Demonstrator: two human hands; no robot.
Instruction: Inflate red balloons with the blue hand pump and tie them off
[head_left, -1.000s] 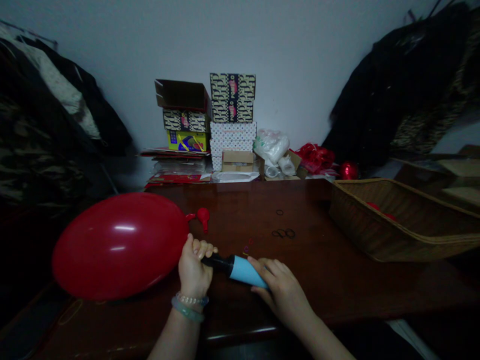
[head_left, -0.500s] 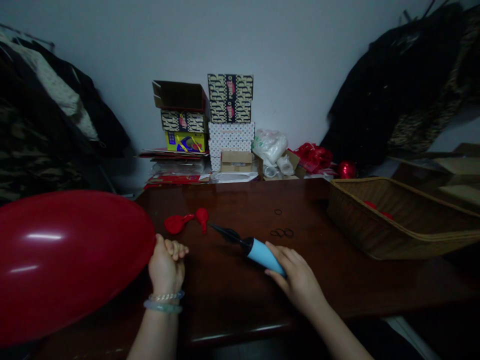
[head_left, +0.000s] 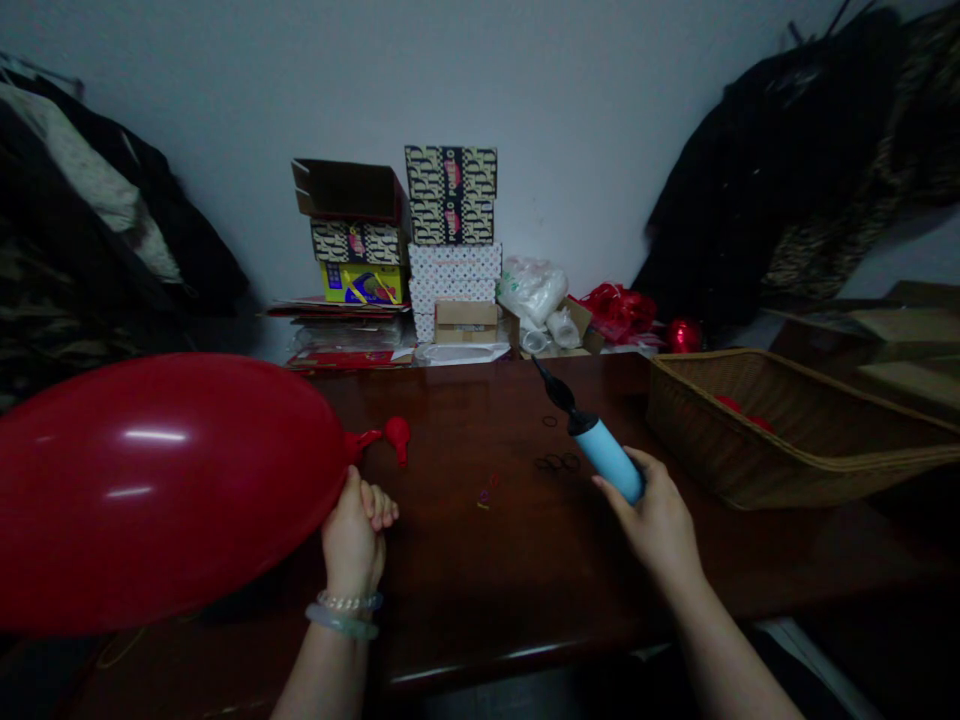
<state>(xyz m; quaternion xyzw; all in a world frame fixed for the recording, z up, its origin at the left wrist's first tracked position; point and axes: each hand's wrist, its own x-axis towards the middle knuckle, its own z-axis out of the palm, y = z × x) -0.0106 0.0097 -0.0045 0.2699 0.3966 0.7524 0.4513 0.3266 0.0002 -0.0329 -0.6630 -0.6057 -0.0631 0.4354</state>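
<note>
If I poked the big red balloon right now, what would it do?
The big red balloon would probably feel light for its size, being blown up. It may swing, since the left hand grips it only at one end. Smooth and taut, it might be slippery and easily popped.

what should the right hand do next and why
Probably set the blue pump down on the table: the right hand holds it apart from the inflated red balloon, whose end the left hand grips, and freeing the right could help with closing that end.
</note>
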